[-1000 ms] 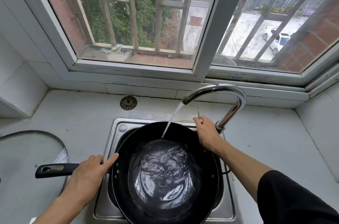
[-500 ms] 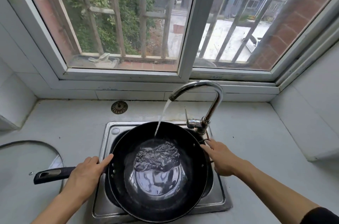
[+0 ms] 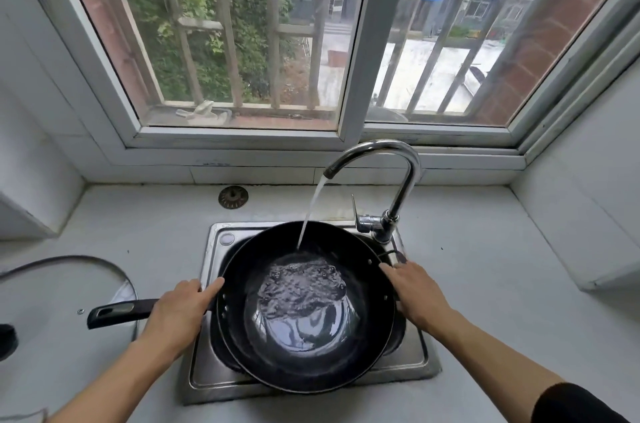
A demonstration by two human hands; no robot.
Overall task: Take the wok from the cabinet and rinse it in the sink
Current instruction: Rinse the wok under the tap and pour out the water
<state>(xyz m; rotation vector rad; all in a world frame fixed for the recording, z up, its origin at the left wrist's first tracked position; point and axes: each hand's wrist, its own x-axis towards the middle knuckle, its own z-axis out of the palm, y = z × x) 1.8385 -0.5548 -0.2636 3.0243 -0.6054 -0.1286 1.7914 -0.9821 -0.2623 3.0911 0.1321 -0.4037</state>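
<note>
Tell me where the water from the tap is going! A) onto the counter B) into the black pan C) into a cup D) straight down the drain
B, the stream from the tap falls into the black pan that sits over the sink, and water is pooling and bubbling in its bottom while the left hand grips the handle and the right hand rests at the far rim.

My left hand (image 3: 176, 310) bare, no ring or watch, my left forearm bare right down to the frame's edge, my right hand (image 3: 417, 291) bare too, my right forearm uncovered, a black sleeve (image 3: 575, 403) pushed up near my elbow
</note>
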